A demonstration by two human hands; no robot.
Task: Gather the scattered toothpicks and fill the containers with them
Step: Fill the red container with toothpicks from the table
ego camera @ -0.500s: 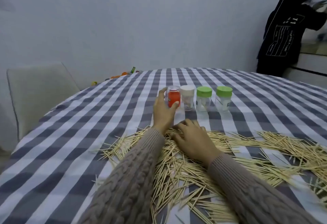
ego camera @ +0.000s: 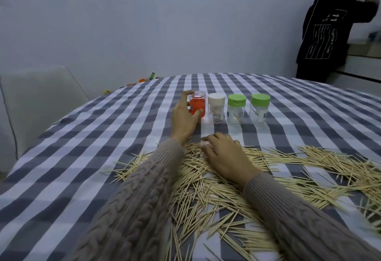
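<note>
Toothpicks [ego camera: 216,180] are lying scattered across the near desk [ego camera: 82,157]. Left hand [ego camera: 183,119] is curling its fingers round the red jar [ego camera: 197,107]; right hand [ego camera: 223,155] is resting on the pile, grip unclear. Risk: jar tipping into neighbouring jars [ego camera: 237,109], sleeves dragging picks.

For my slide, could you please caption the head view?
Left hand grips the red container; right hand rests on scattered toothpicks.

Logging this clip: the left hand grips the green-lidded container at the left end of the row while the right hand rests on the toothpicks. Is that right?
Not quite. In the head view the left hand grips the red container at the row's left end; the green-lidded ones stand at the right, untouched. The right hand does rest on the toothpicks.
</note>
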